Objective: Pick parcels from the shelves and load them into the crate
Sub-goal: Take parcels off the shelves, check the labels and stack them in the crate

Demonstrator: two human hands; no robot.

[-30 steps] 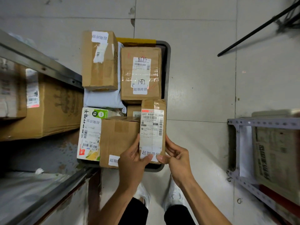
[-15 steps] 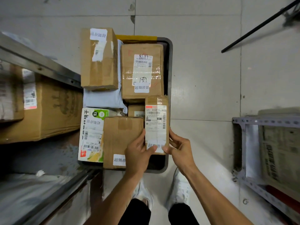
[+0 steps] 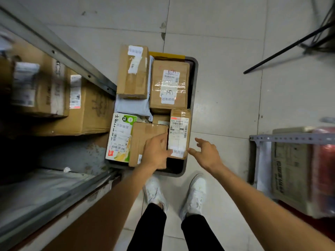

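I'd judge the narrow brown cardboard parcel (image 3: 179, 133) stiff and light, so take it by its long sides. A long white shipping label covers its top. It lies in the dark grey plastic crate (image 3: 194, 84), at the near right corner. Your left hand (image 3: 155, 153) rests flat against it; your right hand (image 3: 206, 154) hovers spread just beside it — neither grips anything.

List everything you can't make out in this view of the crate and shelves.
All in the head view:
- Crate bottom: covered by the top boxes.
- Small box: mostly hidden by the boxes around it.
- Left shelf box labels: blurred.
- Right shelf parcels: blurred and cut off by the frame edge.
- Right hand: unclear whether it touches the narrow labelled box.
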